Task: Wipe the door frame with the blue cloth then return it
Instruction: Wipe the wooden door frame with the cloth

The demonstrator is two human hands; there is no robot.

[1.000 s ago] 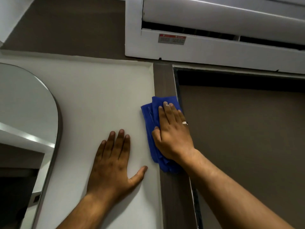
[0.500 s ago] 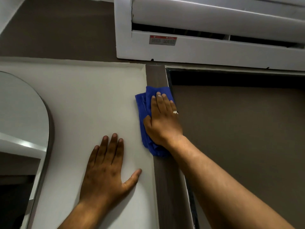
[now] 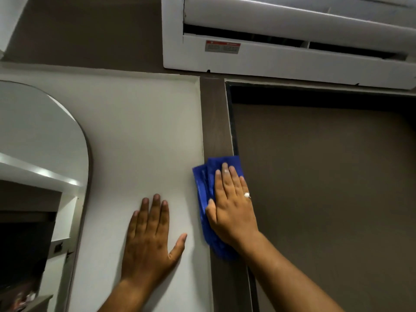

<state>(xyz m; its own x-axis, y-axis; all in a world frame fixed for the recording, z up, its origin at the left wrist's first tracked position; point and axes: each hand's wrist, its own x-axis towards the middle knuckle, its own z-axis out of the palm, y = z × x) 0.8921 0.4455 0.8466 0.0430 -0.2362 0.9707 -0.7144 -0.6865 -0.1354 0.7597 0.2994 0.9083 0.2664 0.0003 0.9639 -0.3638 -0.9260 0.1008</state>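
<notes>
- Here, in the head view, the door frame runs as a dark brown upright strip, and everything else is placed from it
- The blue cloth lies folded flat against the frame's upright, well below its top corner, with its left edge spilling onto the white wall left of the frame
- The right hand presses on the cloth, palm down, fingers stretched out straight and close together, not curled around the fabric; a ring sits on one finger
- The left hand rests flat on the white wall just left of the frame, fingers extended, thumb spread toward the frame, holding nothing
- The brown door fills the space right of the frame
- An air conditioner hangs above the frame's top
- A round-topped mirror sits far left of the frame
</notes>
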